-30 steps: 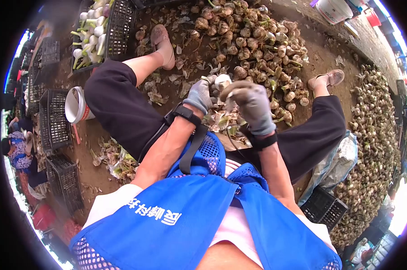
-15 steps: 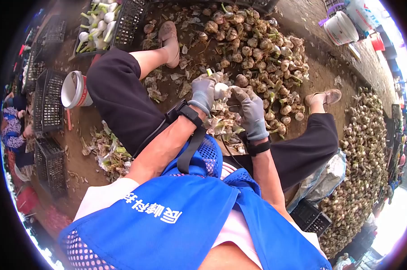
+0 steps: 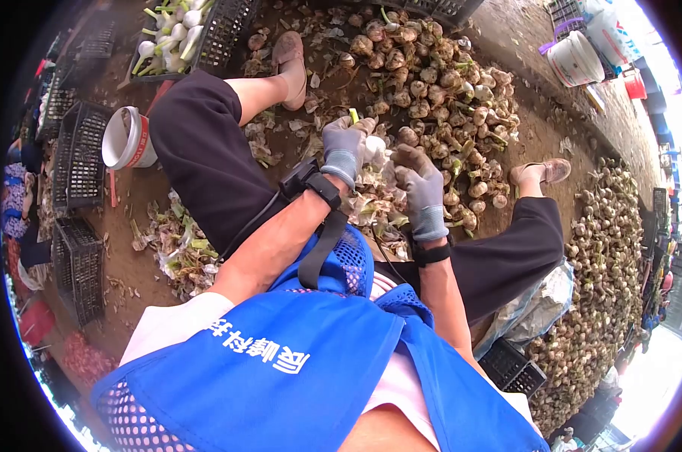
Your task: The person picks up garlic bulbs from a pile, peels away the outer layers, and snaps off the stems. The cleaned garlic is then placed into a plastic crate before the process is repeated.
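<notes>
My left hand [image 3: 344, 148], in a grey work glove, is closed around a white garlic bulb [image 3: 373, 149], whose cut green stem [image 3: 354, 116] sticks up past the fingers. A small gap separates my right hand [image 3: 420, 181], also gloved, from the bulb's right side. Its fingers are partly bent, with the thumb apart from them, and no object shows in it. Below the hands lie loose papery garlic skins [image 3: 377, 203]. Just beyond is a heap of unpeeled garlic bulbs [image 3: 439, 90].
A black crate [image 3: 224, 34] holds cleaned garlic at upper left. A white bucket [image 3: 127, 138] stands by my left knee, near stacked black crates [image 3: 79, 162]. Another garlic heap [image 3: 601, 248] spreads at right. Peelings [image 3: 183, 252] lie on the ground. Another person [image 3: 17, 196] is at far left.
My right hand has drawn slightly away from the garlic bulb, to the right and down. My left hand still holds the bulb. The view has shifted slightly.
</notes>
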The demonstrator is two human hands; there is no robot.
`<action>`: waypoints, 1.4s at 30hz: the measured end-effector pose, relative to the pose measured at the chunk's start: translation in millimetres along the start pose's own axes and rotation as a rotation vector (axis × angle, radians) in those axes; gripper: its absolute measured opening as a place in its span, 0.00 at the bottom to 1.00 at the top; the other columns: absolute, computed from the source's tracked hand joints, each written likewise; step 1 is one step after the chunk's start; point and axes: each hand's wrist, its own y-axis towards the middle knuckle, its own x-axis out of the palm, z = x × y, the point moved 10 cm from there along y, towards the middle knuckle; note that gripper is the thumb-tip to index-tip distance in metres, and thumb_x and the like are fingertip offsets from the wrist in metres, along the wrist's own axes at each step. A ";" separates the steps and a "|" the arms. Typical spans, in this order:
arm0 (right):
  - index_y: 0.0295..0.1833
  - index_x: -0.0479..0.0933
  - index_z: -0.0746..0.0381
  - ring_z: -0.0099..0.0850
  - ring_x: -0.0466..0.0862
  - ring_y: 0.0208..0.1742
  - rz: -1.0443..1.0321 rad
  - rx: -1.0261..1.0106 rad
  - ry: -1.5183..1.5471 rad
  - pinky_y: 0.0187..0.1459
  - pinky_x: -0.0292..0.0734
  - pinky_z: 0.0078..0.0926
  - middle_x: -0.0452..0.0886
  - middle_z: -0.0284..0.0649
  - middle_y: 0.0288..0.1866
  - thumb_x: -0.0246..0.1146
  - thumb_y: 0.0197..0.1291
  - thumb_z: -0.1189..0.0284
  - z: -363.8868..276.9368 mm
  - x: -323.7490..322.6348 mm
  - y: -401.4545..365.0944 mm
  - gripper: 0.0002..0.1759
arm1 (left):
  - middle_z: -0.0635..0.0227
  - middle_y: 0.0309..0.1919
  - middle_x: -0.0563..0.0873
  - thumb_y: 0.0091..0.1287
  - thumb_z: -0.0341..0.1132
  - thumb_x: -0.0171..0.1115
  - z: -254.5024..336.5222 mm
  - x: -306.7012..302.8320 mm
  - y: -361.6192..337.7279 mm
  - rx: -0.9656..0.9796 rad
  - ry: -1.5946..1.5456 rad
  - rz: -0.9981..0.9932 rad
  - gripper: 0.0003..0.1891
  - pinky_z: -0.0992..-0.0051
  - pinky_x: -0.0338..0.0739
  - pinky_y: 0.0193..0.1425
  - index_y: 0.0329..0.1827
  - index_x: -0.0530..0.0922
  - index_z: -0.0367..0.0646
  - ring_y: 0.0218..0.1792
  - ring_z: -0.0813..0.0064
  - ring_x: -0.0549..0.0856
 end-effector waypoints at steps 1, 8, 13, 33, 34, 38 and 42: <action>0.52 0.71 0.70 0.24 0.80 0.35 0.025 -0.101 -0.116 0.34 0.77 0.18 0.80 0.41 0.39 0.55 0.49 0.84 -15.7 1.5 -5.4 0.20 | 0.67 0.21 0.79 0.56 0.25 0.63 -1.8 1.0 -1.2 -0.004 0.003 -0.001 0.04 0.75 0.72 0.13 0.31 0.76 0.36 0.17 0.76 0.78; 0.47 0.74 0.69 0.24 0.78 0.31 0.226 -0.510 -0.668 0.35 0.75 0.20 0.80 0.39 0.33 0.56 0.48 0.82 -54.4 35.6 -21.1 0.16 | 0.72 0.22 0.79 0.58 0.26 0.62 16.0 7.6 -6.4 0.255 0.274 -0.030 0.03 0.81 0.71 0.22 0.29 0.78 0.34 0.20 0.85 0.75; 0.42 0.77 0.69 0.26 0.77 0.26 0.103 0.245 0.091 0.29 0.77 0.24 0.80 0.38 0.30 0.55 0.43 0.84 70.2 -21.5 30.9 0.16 | 0.71 0.22 0.79 0.55 0.25 0.62 17.3 7.2 -5.0 0.165 -0.174 -0.033 0.01 0.79 0.74 0.21 0.28 0.78 0.37 0.18 0.80 0.77; 0.45 0.72 0.67 0.21 0.78 0.29 -0.283 -0.190 0.494 0.27 0.76 0.10 0.79 0.43 0.46 0.58 0.58 0.69 -149.3 74.6 148.6 0.13 | 0.70 0.20 0.79 0.62 0.39 0.56 -67.2 -60.4 47.7 -0.267 0.015 0.066 0.09 0.75 0.70 0.22 0.27 0.77 0.46 0.22 0.76 0.77; 0.47 0.73 0.66 0.27 0.81 0.36 -0.255 -0.290 0.336 0.35 0.78 0.18 0.78 0.46 0.46 0.56 0.60 0.68 -176.7 63.0 170.9 0.14 | 0.70 0.21 0.80 0.62 0.40 0.56 -71.5 -61.1 48.1 -0.275 -0.025 0.076 0.09 0.75 0.71 0.23 0.27 0.77 0.46 0.23 0.76 0.78; 0.52 0.72 0.66 0.38 0.80 0.48 -0.297 -0.504 0.177 0.50 0.73 0.36 0.79 0.47 0.46 0.51 0.62 0.73 -228.2 43.7 163.8 0.15 | 0.71 0.27 0.82 0.61 0.37 0.57 -53.0 -55.1 39.3 -0.286 -0.025 0.260 0.06 0.73 0.72 0.24 0.33 0.76 0.46 0.25 0.75 0.80; 0.41 0.77 0.67 0.27 0.80 0.27 0.190 -0.119 -0.327 0.32 0.79 0.24 0.81 0.39 0.32 0.57 0.55 0.73 -114.0 -57.9 153.7 0.11 | 0.69 0.27 0.82 0.62 0.37 0.57 -49.4 -52.2 35.9 -0.287 -0.015 0.252 0.06 0.74 0.72 0.25 0.34 0.76 0.45 0.27 0.74 0.80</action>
